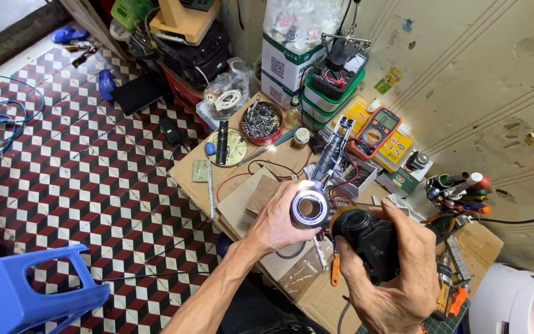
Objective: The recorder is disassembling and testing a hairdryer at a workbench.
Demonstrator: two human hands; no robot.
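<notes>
Looking down through the head camera, we see our left hand (pixel 277 224) curled around a short metal ring (pixel 309 208), its fingers wrapped about the rim so the open bore faces up at us, bright with reflected light. Our right hand (pixel 397 275) is clamped around a black motor housing (pixel 366 238), thumb along one side and fingers closed over the other, with its round end turned toward the ring. The two parts sit just beside each other, nearly touching, above the near edge of a low cardboard-covered bench (pixel 196 168).

On the bench beyond our hands we find a red bowl (pixel 261 122) full of small metal hardware, and beside it a brass-coloured dish (pixel 228 147) with a black cylinder lying across it. An orange multimeter (pixel 376 131) rests on a yellow box toward the wall, and a green-trimmed stack of cases (pixel 330 91) stands behind it. A bunch of screwdrivers (pixel 458 188) with coloured handles sits to the right. Red wires loop across the cardboard near the ring.

To the left, the floor (pixel 88 179) shows a red, white and black cube pattern, a blue plastic stool (pixel 23 294) stands in the near corner, and a blue cable (pixel 1 114) coils farther off.
</notes>
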